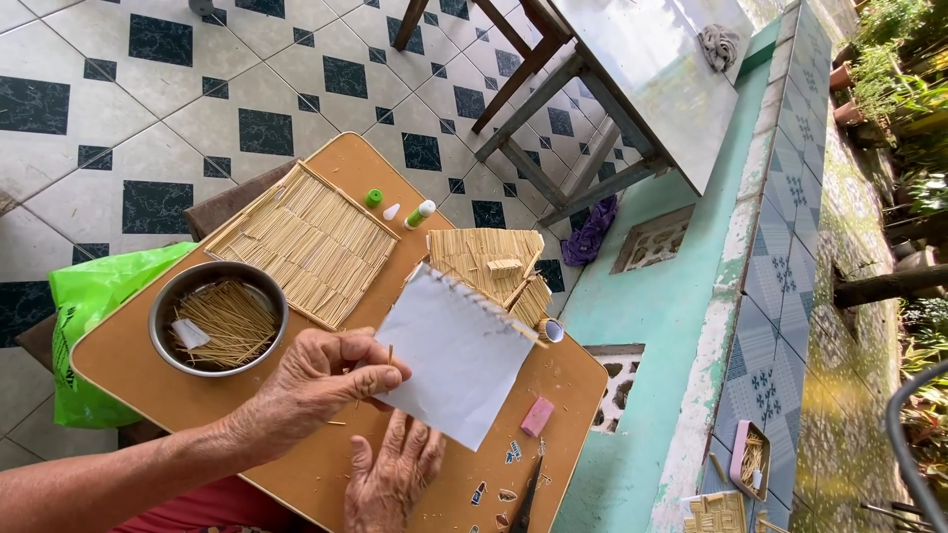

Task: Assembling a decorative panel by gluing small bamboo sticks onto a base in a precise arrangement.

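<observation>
My left hand (321,385) pinches a thin straw-coloured stick (389,356) between thumb and forefinger, just left of a white paper panel (456,353). The panel is tilted up over the board, and stick ends poke out along its upper edge. My right hand (393,477) reaches up from below, back upward, with its fingertips hidden behind the panel's lower edge, holding it. A steel bowl (163,301) with several loose sticks stands to the left of my left hand. A flat mat of glued sticks (308,240) lies beyond the bowl.
All of this lies on a rounded wooden board (128,380). A small stick-built house part (491,265), a green-capped glue bottle (420,213), a pink eraser (537,416) and dark scissors (526,499) are also on it. A green bag (84,296) sits at the left and a metal table (642,59) stands beyond.
</observation>
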